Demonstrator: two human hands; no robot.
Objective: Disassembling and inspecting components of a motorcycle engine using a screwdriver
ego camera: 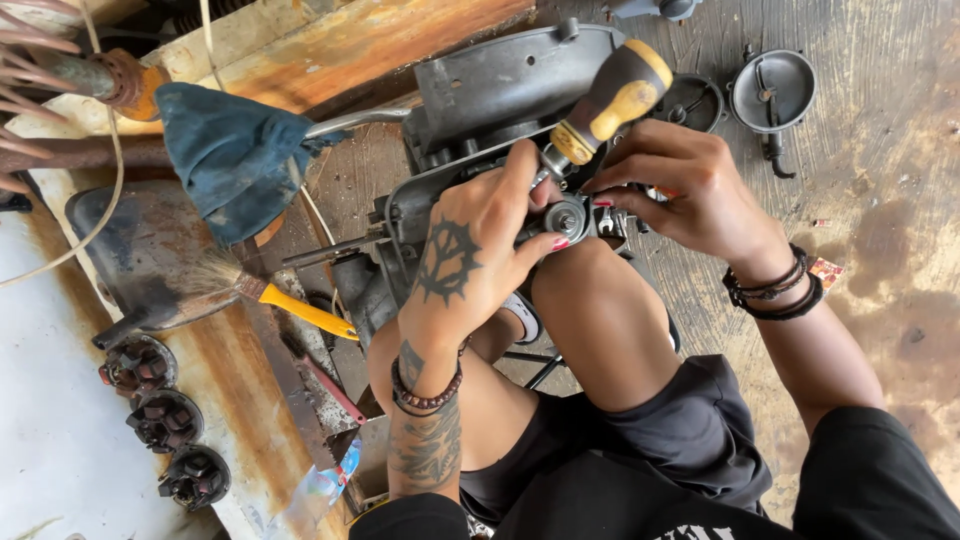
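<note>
On stained wood floor point(880, 250), both hands grip carb part point(568, 218) w/ screwdriver point(610, 100).

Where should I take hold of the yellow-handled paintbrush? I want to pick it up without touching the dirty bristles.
Grip the paintbrush by its yellow handle, coming from above at the end nearest the knee. The handle lies flat and bare, pointing down and right, while the bristles fan out over the dark metal pan at the other end. The left hand is nearest it.

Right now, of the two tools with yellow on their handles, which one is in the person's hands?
The screwdriver with the black and yellow handle, held up at the grey metal housing between the left hand and right hand. The yellow-handled brush lies untouched, away from both hands.
</note>
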